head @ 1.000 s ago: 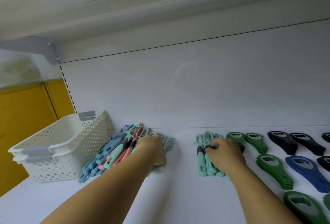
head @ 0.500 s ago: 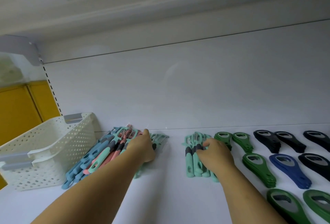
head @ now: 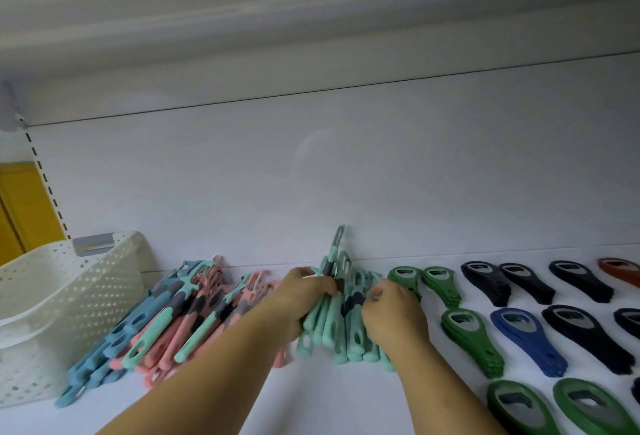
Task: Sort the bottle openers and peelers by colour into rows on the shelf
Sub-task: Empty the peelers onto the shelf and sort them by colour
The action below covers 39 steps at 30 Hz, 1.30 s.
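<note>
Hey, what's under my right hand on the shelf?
Mint green peelers lie under your right hand, handles pointing toward you. The hand covers their middles, so how many are beneath it can't be seen.

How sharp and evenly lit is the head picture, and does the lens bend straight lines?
Head view: soft, even light without hard shadows; the back panel seam bows from the wide lens; the left hand, right hand and mint peelers look slightly blurred; the green bottle openers at the lower right edge look stretched.
</note>
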{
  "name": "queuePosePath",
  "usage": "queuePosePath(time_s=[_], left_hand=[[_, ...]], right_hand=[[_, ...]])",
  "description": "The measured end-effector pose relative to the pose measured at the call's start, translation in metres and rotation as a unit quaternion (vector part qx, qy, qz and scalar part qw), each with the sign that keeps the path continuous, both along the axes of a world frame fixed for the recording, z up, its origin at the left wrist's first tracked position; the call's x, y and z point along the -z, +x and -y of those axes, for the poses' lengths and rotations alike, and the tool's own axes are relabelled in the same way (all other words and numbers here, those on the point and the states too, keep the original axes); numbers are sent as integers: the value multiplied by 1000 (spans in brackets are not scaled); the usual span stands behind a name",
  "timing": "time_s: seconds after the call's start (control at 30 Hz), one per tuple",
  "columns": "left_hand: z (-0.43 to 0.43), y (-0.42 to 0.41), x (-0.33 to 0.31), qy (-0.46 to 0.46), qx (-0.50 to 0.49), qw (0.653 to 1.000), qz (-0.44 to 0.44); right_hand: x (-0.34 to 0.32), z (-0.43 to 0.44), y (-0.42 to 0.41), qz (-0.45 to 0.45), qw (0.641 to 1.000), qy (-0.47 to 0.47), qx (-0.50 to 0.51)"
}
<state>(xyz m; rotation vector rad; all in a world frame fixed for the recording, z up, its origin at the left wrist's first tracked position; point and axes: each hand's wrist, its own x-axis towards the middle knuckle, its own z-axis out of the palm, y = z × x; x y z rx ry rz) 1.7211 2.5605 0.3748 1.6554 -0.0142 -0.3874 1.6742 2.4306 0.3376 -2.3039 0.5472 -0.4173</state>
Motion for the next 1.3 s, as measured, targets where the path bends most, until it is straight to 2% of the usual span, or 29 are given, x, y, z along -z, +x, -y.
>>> queuePosePath(time_s=[0.13,0.43,0.6,0.77,0.87,0.97,1.1,1.2,1.3], left_hand=[[20,-10,13,-6,-1,1000,-5],[26,-34,12,41,19,995,93],[20,-37,17,84,-4,992,95],[14,-33,25,64,34,993,98],[12,-34,25,102,35,982,154],[7,-29,26,185,29,954,232],[2,-25,21,216,48,954,201],[1,-27,19,149,57,976,146],[-1,-24,25,112,54,984,129]], right_hand=[[2,1,3,31,999,-10,27],[9,0,8,36,999,38,-11],[11,0,9,44,998,44,-3],[12,-2,11,31,999,16,-3],[13,-3,11,34,999,37,-5],[12,-4,10,31,999,41,-11],[10,-5,8,33,998,55,-17],[11,-6,7,31,998,45,-32],[13,-7,9,27,999,29,-33]])
